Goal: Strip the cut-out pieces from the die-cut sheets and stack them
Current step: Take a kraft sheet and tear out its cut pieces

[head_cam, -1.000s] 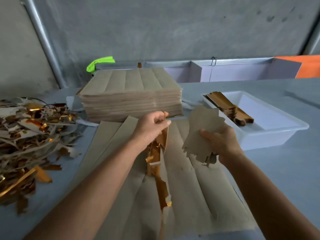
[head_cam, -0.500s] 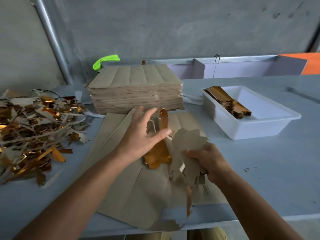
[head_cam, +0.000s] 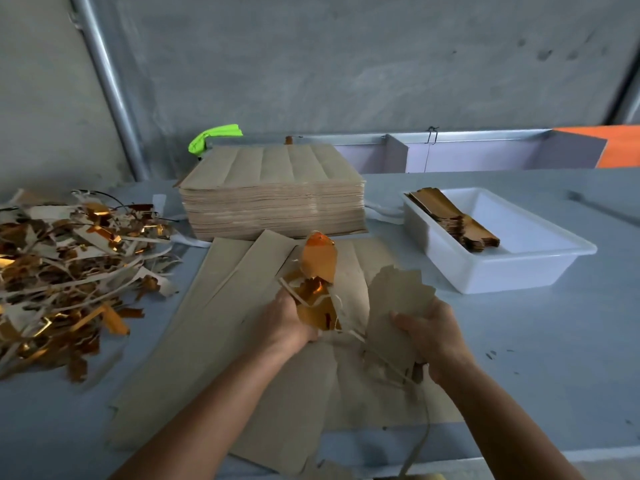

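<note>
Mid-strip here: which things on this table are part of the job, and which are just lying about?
Job: left hand gripping gold scrap; right hand gripping cut-out pieces; sheet stack; loose sheets; white tray; scrap pile.
Lying about: green cloth; metal pole.

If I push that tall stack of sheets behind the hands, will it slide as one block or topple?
The stack of sheets looks dense and wider than tall, so toppling seems unlikely. It is probably heavy. Loose layers show along its side, so upper sheets may shear off on the table.
</note>
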Demonstrator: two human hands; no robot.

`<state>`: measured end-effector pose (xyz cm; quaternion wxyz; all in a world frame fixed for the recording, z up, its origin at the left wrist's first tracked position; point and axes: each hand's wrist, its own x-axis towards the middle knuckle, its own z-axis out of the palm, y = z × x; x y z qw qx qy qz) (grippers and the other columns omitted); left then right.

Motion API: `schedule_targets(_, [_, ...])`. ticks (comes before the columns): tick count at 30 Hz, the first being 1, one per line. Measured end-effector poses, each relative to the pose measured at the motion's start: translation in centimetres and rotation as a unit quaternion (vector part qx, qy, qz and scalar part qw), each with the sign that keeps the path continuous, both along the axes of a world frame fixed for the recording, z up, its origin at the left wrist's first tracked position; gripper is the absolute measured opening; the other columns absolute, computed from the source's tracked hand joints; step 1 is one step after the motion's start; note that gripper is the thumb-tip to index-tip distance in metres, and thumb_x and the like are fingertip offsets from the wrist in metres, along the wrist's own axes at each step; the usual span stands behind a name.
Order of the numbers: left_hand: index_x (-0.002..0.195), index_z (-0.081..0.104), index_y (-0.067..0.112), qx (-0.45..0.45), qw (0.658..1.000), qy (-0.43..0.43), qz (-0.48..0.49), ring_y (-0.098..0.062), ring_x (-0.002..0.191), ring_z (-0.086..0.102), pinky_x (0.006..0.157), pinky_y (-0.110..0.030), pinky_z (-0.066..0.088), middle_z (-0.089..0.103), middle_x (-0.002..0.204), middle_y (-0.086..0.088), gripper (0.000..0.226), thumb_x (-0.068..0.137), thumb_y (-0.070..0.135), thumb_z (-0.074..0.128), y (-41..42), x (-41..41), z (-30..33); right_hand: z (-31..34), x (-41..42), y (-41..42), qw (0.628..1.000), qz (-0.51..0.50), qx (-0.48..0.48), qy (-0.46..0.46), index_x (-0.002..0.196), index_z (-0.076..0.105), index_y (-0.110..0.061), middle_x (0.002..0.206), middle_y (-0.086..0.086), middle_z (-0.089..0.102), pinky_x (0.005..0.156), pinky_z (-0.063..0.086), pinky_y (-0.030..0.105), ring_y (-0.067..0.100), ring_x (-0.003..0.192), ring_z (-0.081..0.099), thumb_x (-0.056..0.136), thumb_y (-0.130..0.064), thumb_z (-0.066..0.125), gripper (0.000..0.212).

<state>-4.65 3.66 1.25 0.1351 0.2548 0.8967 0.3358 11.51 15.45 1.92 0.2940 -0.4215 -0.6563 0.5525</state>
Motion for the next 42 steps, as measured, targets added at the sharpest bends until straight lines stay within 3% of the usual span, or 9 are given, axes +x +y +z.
schedule_targets(5, [0.111, 0.037, 0.034, 0.06, 0.997, -0.013, -0.042, -0.01, 0.068, 0.056, 0.051, -0.023, 0.046, 0.05, 0.082, 0.013, 0.046, 0.084, 0.008, 0.063, 0.1, -0.8, -0.1, 1.7, -2.5, -0.2, 0.986, 0.013, 0.154, -0.064, 0.131, 0.048, -0.009, 0.111, 0.009, 0.059, 0.072, 0.049, 0.03, 0.019, 0.092, 0.053, 0.086, -0.006, 0.061, 0.047])
schedule_targets(8, [0.111, 0.05, 0.024, 0.117, 0.989, -0.085, -0.023, -0.011, 0.07, 0.061, 0.051, -0.022, 0.05, 0.054, 0.08, 0.011, 0.022, 0.093, 0.037, 0.054, 0.0, -0.9, 0.7, 2.1, -4.2, -1.4, 0.993, 0.053, 0.092, -0.045, 0.127, 0.049, -0.009, 0.111, 0.011, 0.062, 0.073, 0.055, 0.034, 0.022, 0.095, 0.059, 0.085, -0.009, 0.064, 0.045])
schedule_targets(13, [0.092, 0.062, 0.019, 0.159, 0.945, -0.281, 0.052, -0.018, 0.069, 0.066, 0.054, -0.027, 0.054, 0.068, 0.077, -0.004, 0.068, 0.071, 0.081, 0.046, 0.0, -1.8, 2.5, 2.5, -4.9, -3.7, 0.994, 0.096, 0.053, -0.016, 0.122, 0.053, -0.009, 0.102, 0.008, 0.064, 0.077, 0.058, 0.042, 0.024, 0.091, 0.064, 0.084, -0.01, 0.068, 0.041])
schedule_targets(17, [0.104, 0.06, 0.014, 0.181, 0.89, -0.41, 0.086, -0.027, 0.079, 0.064, 0.056, -0.035, 0.054, 0.065, 0.093, -0.009, 0.058, 0.072, 0.062, 0.066, -0.5, -3.2, 3.6, 2.2, -4.3, -6.4, 0.968, 0.205, 0.131, -0.058, 0.125, 0.051, -0.008, 0.108, 0.007, 0.064, 0.08, 0.057, 0.036, 0.02, 0.095, 0.064, 0.087, -0.012, 0.064, 0.041])
schedule_targets(19, [0.093, 0.064, 0.008, 0.167, 0.89, -0.417, 0.083, -0.024, 0.057, 0.066, 0.042, -0.028, 0.05, 0.069, 0.069, -0.01, 0.029, 0.082, 0.034, 0.069, -0.6, -3.2, 3.5, 2.1, -4.0, -7.6, 0.943, 0.253, 0.198, -0.084, 0.131, 0.048, -0.013, 0.112, 0.001, 0.063, 0.077, 0.055, 0.019, 0.011, 0.093, 0.062, 0.089, -0.011, 0.06, 0.043])
schedule_targets(25, [0.081, 0.053, 0.003, 0.139, 0.936, -0.305, 0.105, -0.022, 0.047, 0.055, 0.039, -0.025, 0.048, 0.057, 0.059, -0.014, 0.022, 0.084, -0.018, 0.049, -0.7, -4.4, 2.2, 3.6, -1.4, -5.9, 0.925, 0.231, 0.264, -0.15, 0.131, 0.047, -0.015, 0.097, -0.01, 0.056, 0.059, 0.047, 0.007, 0.004, 0.082, 0.057, 0.089, -0.01, 0.059, 0.043])
schedule_targets(28, [0.082, 0.054, 0.01, 0.147, 0.942, -0.287, 0.091, -0.026, 0.061, 0.063, 0.06, -0.036, 0.054, 0.062, 0.075, -0.017, 0.027, 0.083, -0.017, 0.052, -1.4, -4.8, 1.9, 5.0, 0.4, -2.8, 0.927, 0.179, 0.274, -0.18, 0.12, 0.052, -0.014, 0.103, -0.001, 0.06, 0.054, 0.044, 0.011, 0.008, 0.08, 0.057, 0.088, -0.008, 0.06, 0.033])
schedule_targets(36, [0.096, 0.062, 0.011, 0.274, 0.93, -0.238, 0.05, -0.023, 0.069, 0.068, 0.061, -0.038, 0.059, 0.068, 0.086, -0.011, 0.022, 0.087, -0.008, 0.053, -0.8, -2.1, 2.9, 5.8, -4.6, -1.1, 0.921, 0.043, 0.314, -0.225, 0.116, 0.05, -0.005, 0.096, 0.012, 0.06, 0.064, 0.048, 0.032, 0.023, 0.08, 0.056, 0.092, -0.005, 0.047, 0.025])
schedule_targets(42, [0.105, 0.063, 0.016, 0.299, 0.946, -0.12, -0.02, -0.013, 0.083, 0.067, 0.069, -0.027, 0.056, 0.07, 0.091, 0.002, 0.03, 0.088, -0.006, 0.053, 0.8, 1.1, 3.0, 4.5, -7.2, -0.9, 0.951, 0.039, 0.249, -0.18, 0.12, 0.045, -0.006, 0.074, -0.005, 0.042, 0.054, 0.037, 0.018, 0.008, 0.064, 0.045, 0.098, -0.009, 0.04, 0.023])
